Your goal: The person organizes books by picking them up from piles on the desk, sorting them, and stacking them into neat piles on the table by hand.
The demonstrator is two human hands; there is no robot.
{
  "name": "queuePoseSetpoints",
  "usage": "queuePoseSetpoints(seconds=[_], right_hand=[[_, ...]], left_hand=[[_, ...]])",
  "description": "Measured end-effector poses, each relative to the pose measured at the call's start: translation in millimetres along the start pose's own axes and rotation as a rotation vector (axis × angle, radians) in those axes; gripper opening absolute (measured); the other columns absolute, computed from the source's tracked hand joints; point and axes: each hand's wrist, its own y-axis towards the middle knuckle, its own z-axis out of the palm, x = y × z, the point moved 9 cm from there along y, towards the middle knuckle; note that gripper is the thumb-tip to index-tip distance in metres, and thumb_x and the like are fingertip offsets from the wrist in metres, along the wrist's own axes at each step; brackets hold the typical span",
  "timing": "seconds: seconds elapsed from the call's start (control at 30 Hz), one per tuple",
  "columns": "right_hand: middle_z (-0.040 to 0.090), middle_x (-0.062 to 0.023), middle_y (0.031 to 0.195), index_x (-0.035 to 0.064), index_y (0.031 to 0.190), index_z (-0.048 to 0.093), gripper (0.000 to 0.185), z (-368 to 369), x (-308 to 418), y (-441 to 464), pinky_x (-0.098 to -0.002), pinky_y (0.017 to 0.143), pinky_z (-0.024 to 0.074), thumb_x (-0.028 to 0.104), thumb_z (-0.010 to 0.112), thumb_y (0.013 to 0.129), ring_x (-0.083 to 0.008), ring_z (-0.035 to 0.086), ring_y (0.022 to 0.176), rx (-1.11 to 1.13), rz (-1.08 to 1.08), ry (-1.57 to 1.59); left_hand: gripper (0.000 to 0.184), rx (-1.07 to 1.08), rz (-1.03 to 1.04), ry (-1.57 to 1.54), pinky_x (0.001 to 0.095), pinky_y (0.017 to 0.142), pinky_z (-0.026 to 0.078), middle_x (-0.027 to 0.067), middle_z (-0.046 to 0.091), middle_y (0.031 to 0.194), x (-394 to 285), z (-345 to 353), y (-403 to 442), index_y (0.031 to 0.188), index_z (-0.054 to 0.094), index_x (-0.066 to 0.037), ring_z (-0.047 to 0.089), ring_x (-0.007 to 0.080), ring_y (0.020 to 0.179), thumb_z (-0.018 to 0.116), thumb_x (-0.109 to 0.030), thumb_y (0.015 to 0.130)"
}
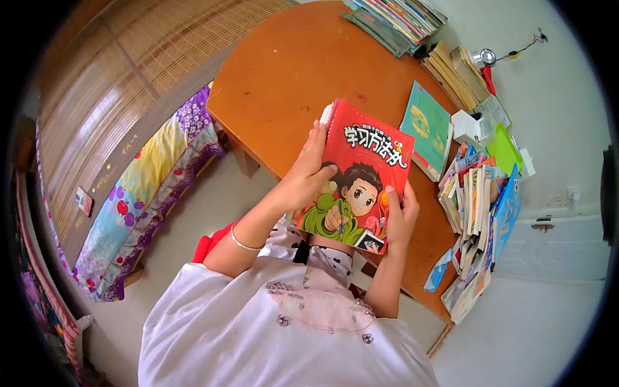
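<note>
A red book (367,145) with a cartoon child in green on its cover is held up in front of me, above the near edge of the wooden table (284,71). My left hand (309,171) grips its left side, thumb on the cover and a bracelet on the wrist. On the lower right edge, my right hand (403,219) holds it with the thumb over the front. The book looks closed and tilted, its cover facing me. Beyond it lies a green-covered book (429,126) on the table.
Piled books (474,200) stand along the table's right side. A row of books (403,26) and some brown-edged volumes (451,74) sit at the back, near a small lamp (485,58). To the left is a bed with a bamboo mat (148,58) and flowered cloth (145,200).
</note>
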Motion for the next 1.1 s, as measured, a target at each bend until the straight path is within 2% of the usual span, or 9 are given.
queuePoseSetpoints(seconds=[0.23, 0.33, 0.5, 0.7, 0.77, 0.83, 0.9, 1.03, 1.1], right_hand=[[0.068, -0.0088, 0.086, 0.0001, 0.114, 0.06, 0.032, -2.0, 21.7, 0.1, -0.0266, 0.064, 0.0468, 0.02, 0.062, 0.089, -0.0113, 0.06, 0.07, -0.077, -0.049, -0.362], [0.067, -0.0112, 0.082, 0.0044, 0.113, 0.062, 0.037, -2.3, 25.0, 0.8, -0.0297, 0.062, 0.0474, 0.03, 0.063, 0.087, -0.0186, 0.063, 0.068, -0.044, 0.109, -0.694], [0.066, -0.0134, 0.083, 0.0053, 0.108, 0.063, 0.042, -2.2, 33.7, -0.2, -0.0402, 0.062, 0.0478, 0.041, 0.06, 0.087, -0.0304, 0.063, 0.072, -0.086, -0.039, -1.011], [0.065, -0.0136, 0.09, 0.0052, 0.103, 0.066, 0.034, -34.0, -3.7, 29.0, -0.0412, 0.072, 0.0482, 0.035, 0.055, 0.092, -0.0341, 0.062, 0.078, 0.006, 0.013, -0.83], [0.062, -0.018, 0.103, 0.0026, 0.11, 0.064, 0.031, -45.8, 10.8, 55.6, -0.0413, 0.082, 0.0455, 0.027, 0.054, 0.093, -0.0345, 0.059, 0.095, -0.137, -0.311, -0.958], [0.057, -0.0198, 0.119, 0.0013, 0.115, 0.061, 0.031, -51.6, -7.4, 87.5, -0.042, 0.089, 0.0445, 0.021, 0.058, 0.091, -0.0358, 0.056, 0.108, -0.082, -0.145, -0.951], [0.05, -0.0198, 0.132, -0.0002, 0.118, 0.059, 0.035, -36.6, -7.2, 102.1, -0.0415, 0.096, 0.0428, 0.017, 0.062, 0.088, -0.0358, 0.05, 0.12, -0.128, -0.639, -1.152], [0.053, -0.0173, 0.131, 0.0051, 0.12, 0.06, 0.035, -31.5, -17.7, 115.6, -0.0409, 0.098, 0.0429, 0.019, 0.062, 0.088, -0.034, 0.051, 0.122, -0.011, -0.631, -1.168], [0.059, -0.0159, 0.123, 0.0089, 0.121, 0.061, 0.035, -38.6, -16.7, 121.5, -0.0406, 0.093, 0.0458, 0.02, 0.061, 0.088, -0.0343, 0.056, 0.113, 0.132, -0.39, -1.124]], left_hand=[[0.073, 0.016, 0.014, -0.092, 0.0352, 0.116, 0.006, 0.021, 0.003, 0.156, 2.8, -1.9, -0.4, 0.148, 0.007, 0.004, 0.001, 0.0259, 0.146, 0.05, -0.004, 0.09], [0.072, 0.008, 0.029, -0.064, 0.035, 0.116, 0.007, 0.0215, 0.007, 0.156, 0.4, -2.5, -1.3, 0.148, 0.009, 0.004, 0.004, 0.0265, 0.146, 0.051, -0.005, 0.091], [0.07, -0.024, 0.056, 0.023, 0.0351, 0.115, 0.012, 0.0229, 0.016, 0.154, -0.1, -4.5, -2.2, 0.148, 0.012, 0.005, 0.014, 0.028, 0.144, 0.052, -0.006, 0.092], [0.069, 0.003, 0.044, 0.069, 0.0341, 0.114, 0.018, 0.023, 0.024, 0.151, -3.0, -5.8, 1.3, 0.147, 0.014, 0.006, 0.022, 0.0281, 0.141, 0.053, -0.004, 0.091], [0.069, 0.008, 0.045, 0.067, 0.0342, 0.114, 0.018, 0.0229, 0.023, 0.152, 1.6, -5.1, 2.5, 0.147, 0.014, 0.005, 0.022, 0.028, 0.141, 0.053, -0.004, 0.091], [0.069, 0.012, 0.043, 0.064, 0.0342, 0.114, 0.018, 0.0229, 0.022, 0.152, 1.0, -4.9, 3.3, 0.147, 0.014, 0.005, 0.021, 0.028, 0.142, 0.052, -0.004, 0.091], [0.074, 0.057, 0.038, 0.042, 0.0402, 0.117, 0.011, 0.0311, 0.01, 0.152, -4.5, -3.9, 4.2, 0.144, 0.009, 0.012, 0.007, 0.0366, 0.144, 0.052, -0.012, 0.09], [0.074, 0.028, 0.063, 0.06, 0.0402, 0.117, 0.01, 0.0311, 0.008, 0.152, -2.0, -3.3, 7.1, 0.145, 0.007, 0.011, 0.005, 0.0367, 0.144, 0.052, -0.011, 0.09], [0.07, -0.013, 0.102, 0.022, 0.036, 0.116, 0.01, 0.0209, 0.015, 0.155, 3.4, -2.7, 8.1, 0.149, 0.011, 0.002, 0.011, 0.0276, 0.145, 0.051, -0.004, 0.091]])
